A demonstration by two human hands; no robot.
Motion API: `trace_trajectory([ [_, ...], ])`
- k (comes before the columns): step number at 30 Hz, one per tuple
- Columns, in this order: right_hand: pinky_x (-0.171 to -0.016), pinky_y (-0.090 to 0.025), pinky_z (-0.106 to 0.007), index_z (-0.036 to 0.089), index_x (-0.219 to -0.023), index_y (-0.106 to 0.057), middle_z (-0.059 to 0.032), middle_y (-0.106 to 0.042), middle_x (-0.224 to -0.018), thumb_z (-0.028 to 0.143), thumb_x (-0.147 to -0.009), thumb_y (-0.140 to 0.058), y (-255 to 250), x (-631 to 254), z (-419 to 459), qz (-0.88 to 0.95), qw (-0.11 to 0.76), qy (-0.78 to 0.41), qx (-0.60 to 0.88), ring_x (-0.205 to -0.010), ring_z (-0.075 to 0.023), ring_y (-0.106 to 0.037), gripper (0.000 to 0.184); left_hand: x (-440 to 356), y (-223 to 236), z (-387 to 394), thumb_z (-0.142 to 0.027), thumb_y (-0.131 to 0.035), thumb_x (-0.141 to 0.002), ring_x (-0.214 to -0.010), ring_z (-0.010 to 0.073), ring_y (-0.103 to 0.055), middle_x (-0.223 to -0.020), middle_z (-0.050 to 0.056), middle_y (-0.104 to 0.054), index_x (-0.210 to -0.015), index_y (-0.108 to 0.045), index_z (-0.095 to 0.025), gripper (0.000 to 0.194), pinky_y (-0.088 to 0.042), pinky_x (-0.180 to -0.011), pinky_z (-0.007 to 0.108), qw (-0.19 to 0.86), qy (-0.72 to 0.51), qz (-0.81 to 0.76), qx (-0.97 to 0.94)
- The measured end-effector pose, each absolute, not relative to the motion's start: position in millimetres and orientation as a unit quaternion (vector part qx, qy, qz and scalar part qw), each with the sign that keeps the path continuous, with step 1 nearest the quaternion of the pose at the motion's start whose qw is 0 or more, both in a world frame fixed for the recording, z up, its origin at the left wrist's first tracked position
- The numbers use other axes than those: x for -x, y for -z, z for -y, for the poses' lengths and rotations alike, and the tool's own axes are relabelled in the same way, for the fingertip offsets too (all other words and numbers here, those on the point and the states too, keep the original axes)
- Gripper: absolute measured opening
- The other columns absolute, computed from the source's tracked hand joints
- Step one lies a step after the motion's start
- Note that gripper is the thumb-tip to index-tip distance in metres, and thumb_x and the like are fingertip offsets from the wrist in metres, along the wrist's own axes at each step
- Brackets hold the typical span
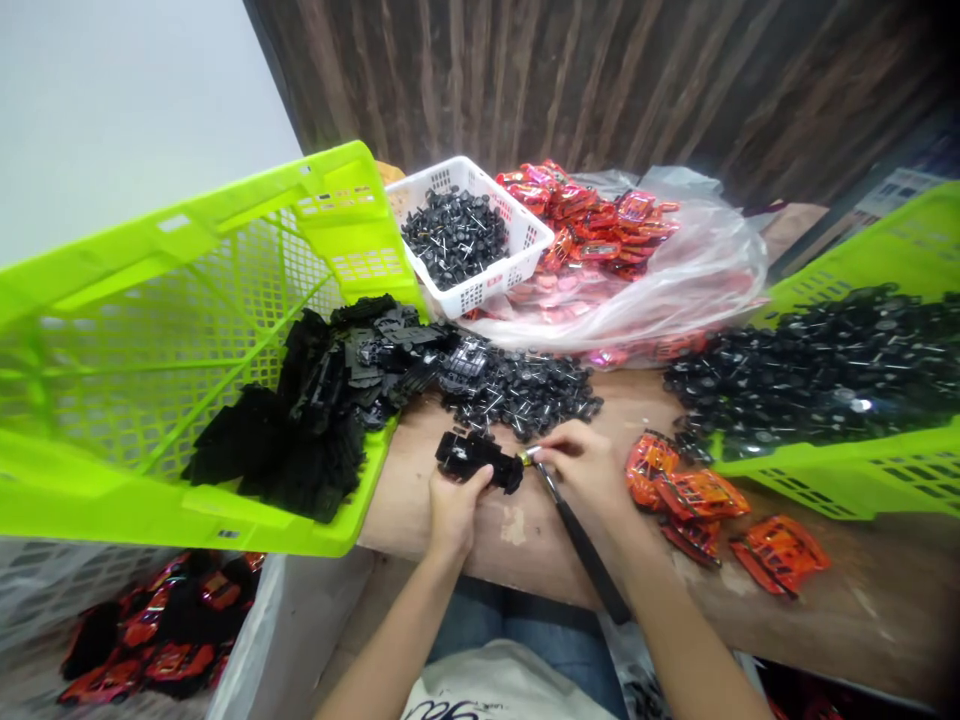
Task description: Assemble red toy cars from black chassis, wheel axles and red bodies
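Note:
My left hand (454, 510) is closed around a black toy car chassis (472, 458), held just above the table. My right hand (581, 462) grips a small hammer (589, 560) close to its metal head, with the long black handle slanting down toward my lap. The hammer's head, silver with a yellowish part, is at the right end of the chassis; whether they touch I cannot tell. Just beyond my hands lies a pile of black wheels on metal axles (525, 390). Several orange-red car shells (701, 495) lie right of my right hand.
A tipped green crate (352, 540) at left holds black chassis pieces. Behind stand a white basket (469, 300) of wheels and a clear plastic bag (720, 265) of red shells. Another green crate (795, 490) spills wheels at right. Red-and-black cars (176, 660) fill a container lower left.

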State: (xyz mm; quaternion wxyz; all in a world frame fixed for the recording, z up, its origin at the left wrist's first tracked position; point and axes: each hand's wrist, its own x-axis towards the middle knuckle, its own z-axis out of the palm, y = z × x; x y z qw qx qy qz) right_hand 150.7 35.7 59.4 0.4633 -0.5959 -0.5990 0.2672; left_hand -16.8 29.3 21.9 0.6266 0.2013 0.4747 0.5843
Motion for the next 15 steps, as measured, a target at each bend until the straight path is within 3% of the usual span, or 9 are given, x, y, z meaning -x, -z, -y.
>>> trace_trajectory([
  [3,-0.071,-0.051,-0.033,0.02,-0.074,-0.067,-0.0045,-0.065,-0.08,0.021,-0.08,-0.061,-42.1,-121.5,-10.3,0.655,0.486,-0.217,0.537,-0.079,-0.0184,-0.061,0.009,6.0,-15.9,-27.1,-0.022,-0.082,-0.053,-0.078,0.021,-0.068,-0.089,0.008,-0.071,-0.092,-0.063,-0.011,0.045,-0.056,-0.07,0.033,0.613,-0.591,-0.472,-0.229],
  [8,-0.072,-0.05,-0.035,0.02,-0.079,-0.065,-0.0048,-0.064,-0.076,0.012,-0.086,-0.052,-20.1,-102.5,8.7,0.69,0.496,-0.128,0.512,-0.079,-0.0186,-0.057,0.017,-1.2,-3.9,-23.6,-0.02,-0.081,-0.056,-0.078,0.0182,-0.066,-0.086,0.006,-0.07,-0.093,-0.062,-0.01,0.042,-0.052,-0.078,0.032,0.619,-0.592,-0.455,-0.245],
  [12,-0.074,-0.05,-0.037,0.021,-0.08,-0.065,-0.0048,-0.064,-0.079,0.015,-0.086,-0.054,-30.2,-108.4,12.6,0.719,0.469,-0.105,0.501,-0.08,-0.0194,-0.056,0.014,-2.0,-4.8,-22.5,-0.02,-0.079,-0.061,-0.082,0.0179,-0.066,-0.092,0.006,-0.068,-0.101,-0.057,-0.013,0.046,-0.052,-0.081,0.033,0.636,-0.6,-0.426,-0.233],
  [15,-0.082,-0.049,-0.037,0.02,-0.091,-0.064,-0.008,-0.063,-0.094,0.023,-0.088,-0.054,-52.5,-120.6,-20.2,0.694,0.484,-0.075,0.528,-0.092,-0.0208,-0.058,0.011,1.3,-13.0,-23.8,-0.018,-0.08,-0.059,-0.089,0.0178,-0.066,-0.1,0.004,-0.066,-0.109,-0.05,-0.02,0.058,-0.052,-0.082,0.032,0.632,-0.611,-0.423,-0.219],
])
